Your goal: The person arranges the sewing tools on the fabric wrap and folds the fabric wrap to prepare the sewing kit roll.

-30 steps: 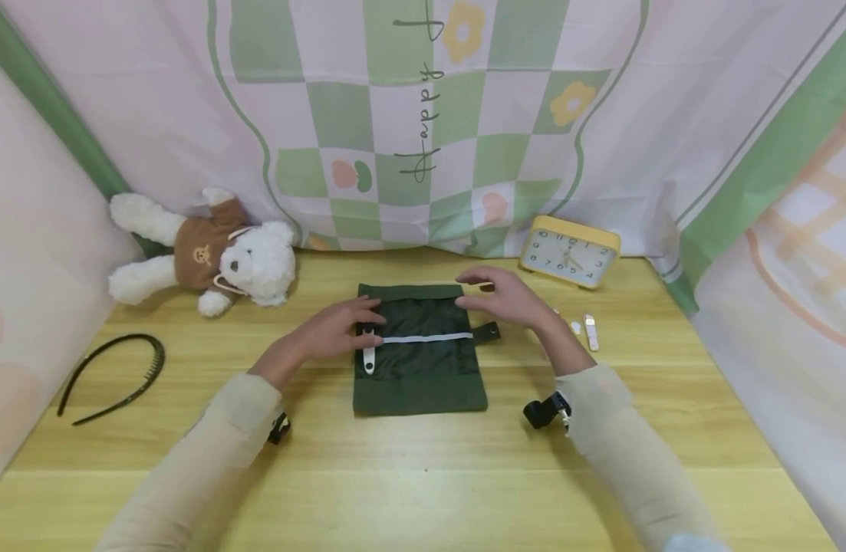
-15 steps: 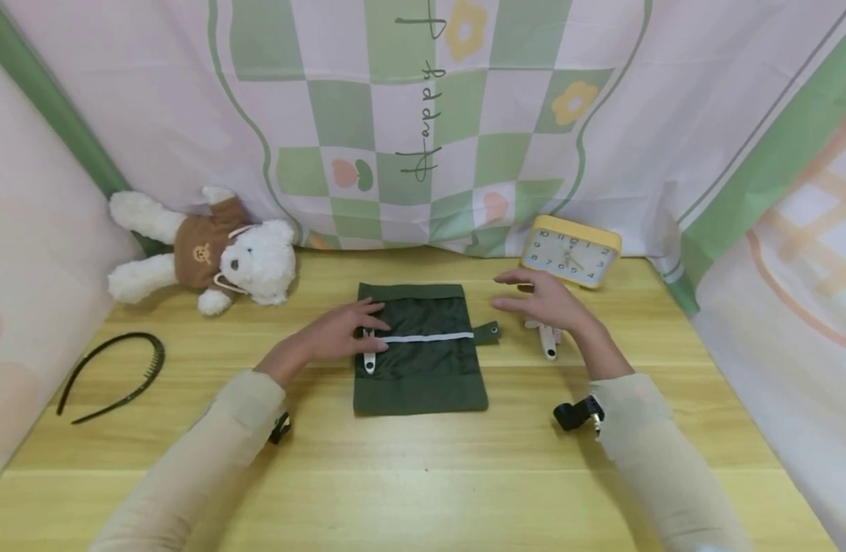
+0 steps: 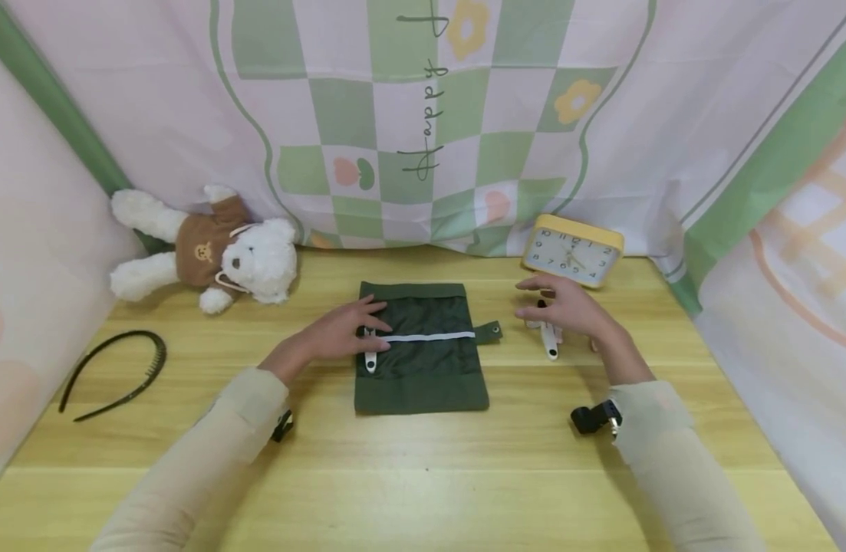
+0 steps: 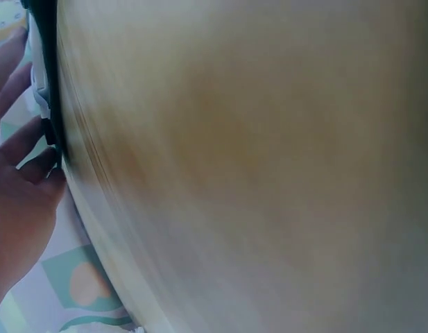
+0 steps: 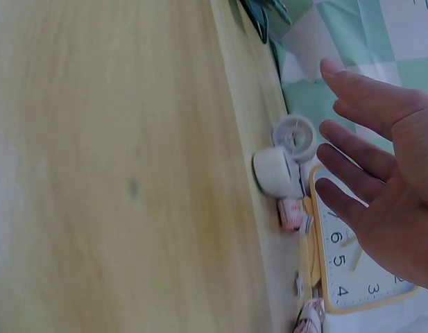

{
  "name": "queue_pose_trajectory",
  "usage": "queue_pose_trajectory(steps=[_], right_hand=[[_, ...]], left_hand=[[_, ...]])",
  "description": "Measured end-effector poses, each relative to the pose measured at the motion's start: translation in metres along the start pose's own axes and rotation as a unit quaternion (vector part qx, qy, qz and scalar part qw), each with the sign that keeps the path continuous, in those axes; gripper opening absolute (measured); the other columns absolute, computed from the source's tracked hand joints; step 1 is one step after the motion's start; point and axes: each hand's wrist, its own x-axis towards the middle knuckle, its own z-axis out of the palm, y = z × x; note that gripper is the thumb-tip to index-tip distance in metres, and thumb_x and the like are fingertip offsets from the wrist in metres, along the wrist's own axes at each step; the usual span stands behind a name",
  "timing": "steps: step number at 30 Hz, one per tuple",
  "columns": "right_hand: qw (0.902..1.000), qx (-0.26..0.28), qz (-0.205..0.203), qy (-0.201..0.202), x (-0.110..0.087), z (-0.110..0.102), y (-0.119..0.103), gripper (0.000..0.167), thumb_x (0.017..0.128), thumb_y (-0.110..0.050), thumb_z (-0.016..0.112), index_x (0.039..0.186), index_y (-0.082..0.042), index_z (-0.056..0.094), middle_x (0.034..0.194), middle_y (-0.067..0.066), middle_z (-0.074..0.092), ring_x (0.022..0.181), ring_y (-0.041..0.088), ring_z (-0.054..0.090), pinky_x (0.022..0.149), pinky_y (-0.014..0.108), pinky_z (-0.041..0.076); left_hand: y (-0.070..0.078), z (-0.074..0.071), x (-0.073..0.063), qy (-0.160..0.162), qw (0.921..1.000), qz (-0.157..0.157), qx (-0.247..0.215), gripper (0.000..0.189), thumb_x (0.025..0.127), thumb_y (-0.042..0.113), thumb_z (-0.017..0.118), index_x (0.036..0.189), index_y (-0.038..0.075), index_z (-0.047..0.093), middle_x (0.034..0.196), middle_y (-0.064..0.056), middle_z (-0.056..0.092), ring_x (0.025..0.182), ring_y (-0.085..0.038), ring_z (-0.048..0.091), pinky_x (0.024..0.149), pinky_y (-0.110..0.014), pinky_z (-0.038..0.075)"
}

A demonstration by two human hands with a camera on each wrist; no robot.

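My left hand [image 3: 340, 330] rests at the left edge of an unrolled dark green fabric pouch [image 3: 423, 392], fingers loosely extended. Beside its thumb, a slim white tool [image 3: 370, 362] with a dark dot near its lower end lies at the left end of the white elastic band [image 3: 429, 337]. My right hand [image 3: 574, 310] hovers with spread, relaxed fingers over a group of small items, holding nothing. A similar white tool [image 3: 550, 343] shows below its fingers. In the right wrist view, a white ring-shaped piece [image 5: 278, 132] and a white rounded piece [image 5: 270, 170] appear beyond the fingertips.
A yellow alarm clock [image 3: 574, 253] stands at the back right, just behind my right hand. A plush dog [image 3: 215, 249] lies at the back left, and a black headband [image 3: 162, 356] at the left. The pouch's snap strap [image 3: 490, 332] sticks out rightward. A curtain hangs behind.
My right hand has moved right, from the pouch's upper right edge to above the small items, uncovering the second white tool. My left hand has stayed nearly in place.
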Motion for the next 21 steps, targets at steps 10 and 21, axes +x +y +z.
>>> queue_pose_trajectory(steps=[10,21], right_hand=[[0.9987,-0.027,0.040,-0.017,-0.006,-0.003,0.009,0.053,0.088,-0.027,0.082,0.132,-0.001,0.065,0.132,0.018,0.063,0.125,0.037,0.055,0.106,0.056,0.040],[0.9983,-0.043,0.038,-0.009,-0.005,-0.002,0.014,0.041,0.088,-0.019,0.081,0.125,-0.002,0.070,0.121,0.015,0.069,0.113,0.032,0.061,0.099,0.052,0.046]], left_hand=[[0.000,-0.001,0.001,-0.008,1.0000,0.005,0.003,0.040,0.098,0.037,0.069,0.128,0.011,0.072,0.159,-0.018,0.037,0.152,-0.037,0.018,0.119,-0.054,0.023],[-0.001,0.000,0.002,-0.008,0.9996,-0.003,-0.028,0.032,0.098,0.032,0.071,0.122,0.011,0.076,0.159,-0.016,0.037,0.152,-0.035,0.019,0.119,-0.053,0.024]])
